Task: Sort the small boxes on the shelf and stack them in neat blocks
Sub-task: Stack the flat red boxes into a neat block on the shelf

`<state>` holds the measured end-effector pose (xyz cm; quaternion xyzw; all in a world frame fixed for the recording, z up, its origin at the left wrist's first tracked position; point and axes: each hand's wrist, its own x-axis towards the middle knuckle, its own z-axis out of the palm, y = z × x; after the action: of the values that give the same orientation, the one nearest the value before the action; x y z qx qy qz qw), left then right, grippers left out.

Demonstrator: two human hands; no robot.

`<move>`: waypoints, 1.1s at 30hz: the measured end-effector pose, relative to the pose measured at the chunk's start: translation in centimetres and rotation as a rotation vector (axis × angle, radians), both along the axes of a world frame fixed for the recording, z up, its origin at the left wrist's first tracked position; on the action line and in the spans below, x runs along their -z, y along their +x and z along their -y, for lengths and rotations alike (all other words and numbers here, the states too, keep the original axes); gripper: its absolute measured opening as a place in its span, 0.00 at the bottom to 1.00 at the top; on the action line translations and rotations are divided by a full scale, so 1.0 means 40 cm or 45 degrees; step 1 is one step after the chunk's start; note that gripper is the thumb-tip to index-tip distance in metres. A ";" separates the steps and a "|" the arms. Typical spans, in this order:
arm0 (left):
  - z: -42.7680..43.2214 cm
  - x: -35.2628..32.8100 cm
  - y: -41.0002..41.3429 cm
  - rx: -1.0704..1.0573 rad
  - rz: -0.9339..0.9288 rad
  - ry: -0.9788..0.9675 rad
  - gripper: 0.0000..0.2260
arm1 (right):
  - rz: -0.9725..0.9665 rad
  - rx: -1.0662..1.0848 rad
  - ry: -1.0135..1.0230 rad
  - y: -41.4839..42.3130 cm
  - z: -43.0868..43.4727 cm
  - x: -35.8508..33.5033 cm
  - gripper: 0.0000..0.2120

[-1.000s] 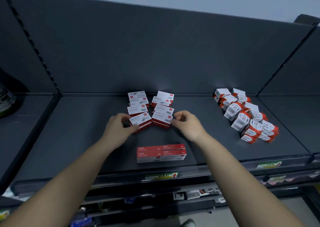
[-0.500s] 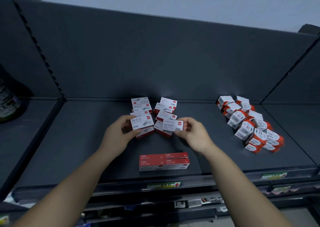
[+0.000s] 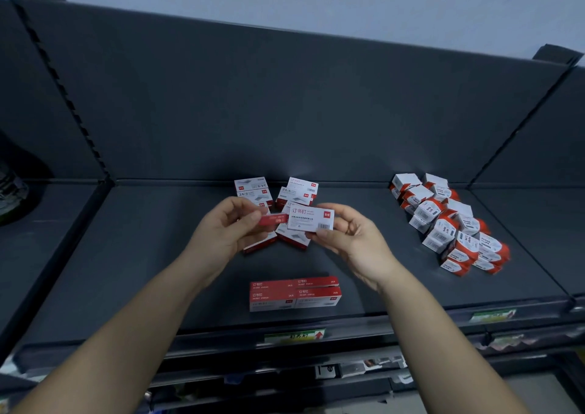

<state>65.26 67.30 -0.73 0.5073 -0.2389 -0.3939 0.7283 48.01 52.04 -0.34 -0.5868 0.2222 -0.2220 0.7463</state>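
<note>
The grip of the left hand (image 3: 221,236) is closed around one small box (image 3: 271,219), thumb in front and fingers behind, so that only its narrow red side faces the camera. The grip of the right hand (image 3: 351,239) pinches a second box (image 3: 310,219) at its right end, thumb below and fingers above, with the wide white printed face turned to the viewer. Both boxes are in the air above the shelf (image 3: 126,255), and their inner ends meet, the white one a little in front. The long axis of each runs from left to right, almost level. I think they are held so to read the labels and to line them up as a pair before putting them down. Behind the hands lies a loose heap (image 3: 253,189) of the same boxes, pointing in different directions. Nearer, at the front of the shelf, stands a neat block (image 3: 294,293), with its boxes also lying left to right. Well apart on the right is another untidy pile (image 3: 443,223).
</note>
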 end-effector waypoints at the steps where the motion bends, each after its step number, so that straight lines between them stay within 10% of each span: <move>1: 0.001 0.002 0.000 -0.019 0.019 0.000 0.04 | 0.011 0.003 0.015 -0.001 -0.001 -0.002 0.20; 10: -0.016 0.004 -0.005 0.026 0.458 0.120 0.25 | 0.026 0.013 0.026 -0.015 -0.005 -0.002 0.17; 20: -0.017 -0.005 0.002 0.022 0.052 0.064 0.16 | 0.061 -0.006 -0.026 -0.020 -0.001 -0.005 0.19; 33: -0.018 0.007 -0.004 0.086 0.195 0.201 0.11 | -0.098 -0.032 -0.265 -0.014 -0.005 -0.004 0.15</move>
<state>65.08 68.01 -1.01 0.5834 -0.2790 -0.3959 0.6520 47.46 52.26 -0.17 -0.6719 0.2190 -0.2118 0.6751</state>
